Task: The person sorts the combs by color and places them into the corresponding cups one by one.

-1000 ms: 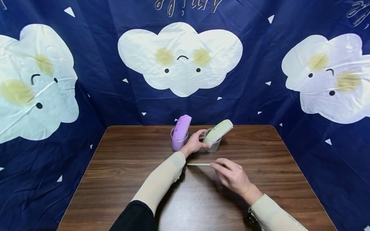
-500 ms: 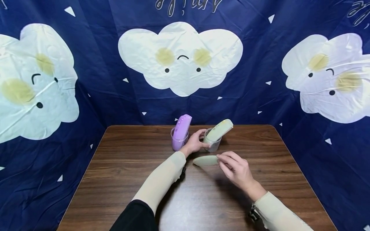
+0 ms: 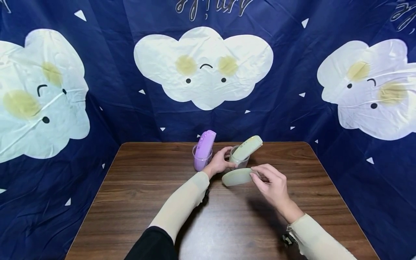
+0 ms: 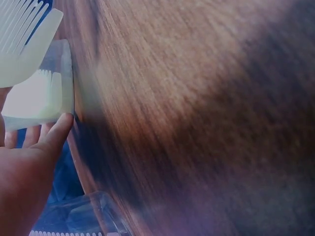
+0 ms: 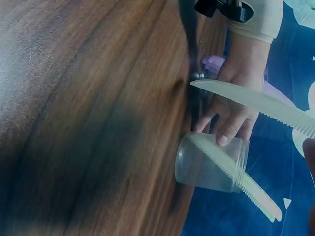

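My left hand grips the side of a clear plastic cup at the back of the table; a pale green comb leans out of it. My right hand pinches a second pale green comb by one end and holds it in the air just in front of that cup. The right wrist view shows this held comb above the cup, with the left hand's fingers on the cup's wall. In the left wrist view, a fingertip touches the cup.
A second clear cup with a purple comb in it stands just left of my left hand. The brown wooden table is walled in by a dark blue cloth with white clouds at the back and both sides.
My right hand has lifted the pale green comb off the table, turned its flat side toward me and moved it up toward the cup. The left hand has stayed on the cup.
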Demonstrator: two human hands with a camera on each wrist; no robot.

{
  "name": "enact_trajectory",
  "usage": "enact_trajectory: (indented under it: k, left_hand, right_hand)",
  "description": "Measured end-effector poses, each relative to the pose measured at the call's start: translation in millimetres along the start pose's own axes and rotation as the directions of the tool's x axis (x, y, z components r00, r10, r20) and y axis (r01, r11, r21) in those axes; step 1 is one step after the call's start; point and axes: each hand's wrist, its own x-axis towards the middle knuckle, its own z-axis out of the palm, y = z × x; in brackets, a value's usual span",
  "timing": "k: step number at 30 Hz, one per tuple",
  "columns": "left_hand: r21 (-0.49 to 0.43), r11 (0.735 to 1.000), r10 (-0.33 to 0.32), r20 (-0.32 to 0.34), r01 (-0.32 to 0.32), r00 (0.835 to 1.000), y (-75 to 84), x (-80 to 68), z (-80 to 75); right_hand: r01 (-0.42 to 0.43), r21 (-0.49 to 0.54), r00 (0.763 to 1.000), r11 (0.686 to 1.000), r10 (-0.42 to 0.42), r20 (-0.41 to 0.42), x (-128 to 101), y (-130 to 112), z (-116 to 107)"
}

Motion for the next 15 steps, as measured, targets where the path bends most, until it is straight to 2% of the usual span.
enact_trajectory:
  k: [9, 15]
  left_hand:
    - [-0.017, 1.0, -0.024, 0.006, 0.024, 1.0, -2.0, 0.3, 0.7]
    - [-0.011, 1.0, -0.023, 0.004, 0.023, 1.0, -5.6, 2.9, 0.6]
  right_hand:
    - [-0.047, -0.035, 0.998, 0.998, 0.046, -0.035, 12, 2, -5]
    - [-0.075, -0.055, 0.995, 0.996, 0.072, -0.062, 31, -15, -13]
